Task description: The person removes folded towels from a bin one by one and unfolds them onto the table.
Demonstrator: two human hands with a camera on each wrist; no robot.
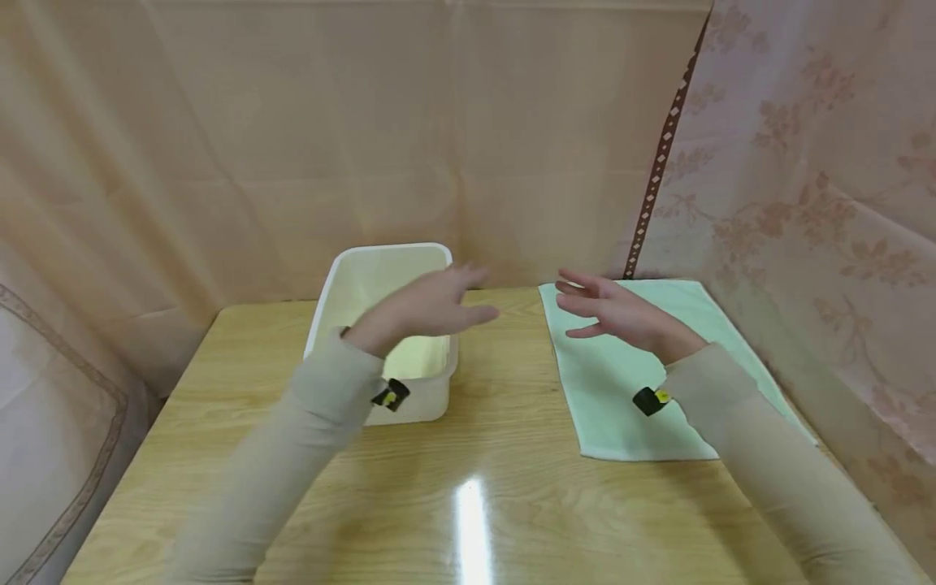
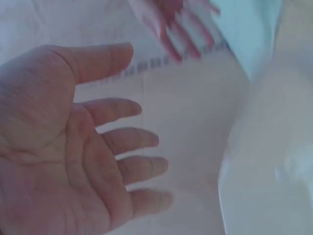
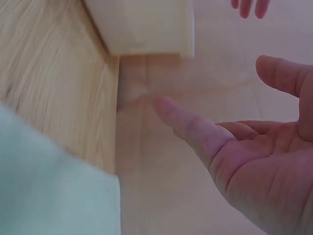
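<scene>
My left hand [image 1: 431,305] is raised over the right side of a white plastic tub [image 1: 379,253], its fingers spread and pointing right. In the left wrist view the palm [image 2: 49,161] faces the camera with nothing in it. Opposite it, my right hand [image 1: 617,311] hovers above a pale green towel [image 1: 629,406], fingers apart and holding nothing. The towel lies flat on the table's right side. A gap separates the two hands, and the right wrist view shows the right palm [image 3: 274,171] bare, with the tub beyond.
The wooden table [image 1: 512,504] ends at the back against a hanging beige curtain [image 1: 366,122]. A floral curtain [image 1: 826,179] closes off the right side, and another cloth [image 1: 51,422] hangs at the left. Both sleeves carry a small black and yellow tag.
</scene>
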